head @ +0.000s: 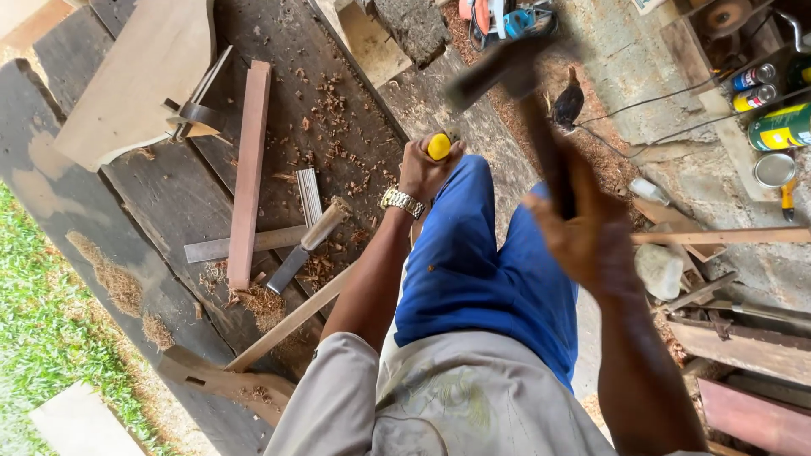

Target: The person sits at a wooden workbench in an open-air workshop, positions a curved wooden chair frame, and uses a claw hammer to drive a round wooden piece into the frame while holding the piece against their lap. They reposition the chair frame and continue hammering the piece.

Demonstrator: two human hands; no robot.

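Observation:
My left hand (425, 169) grips a tool with a yellow handle end (439, 146), held upright against my blue-trousered knee; its lower part is hidden. A metal watch (402, 201) sits on that wrist. My right hand (583, 228) is raised and blurred, closed around the dark handle of a hammer (515, 80) whose head is up near the top centre. A thin wood strip (291, 321) runs diagonally under my left forearm.
A reddish wooden bar (249, 169), a metal ruler (245, 245), a wood-handled chisel (308, 241) and shavings lie on the dark workbench. Spray cans (760, 89), a tin, power tools (507, 17) and scrap wood crowd the right. Grass at left.

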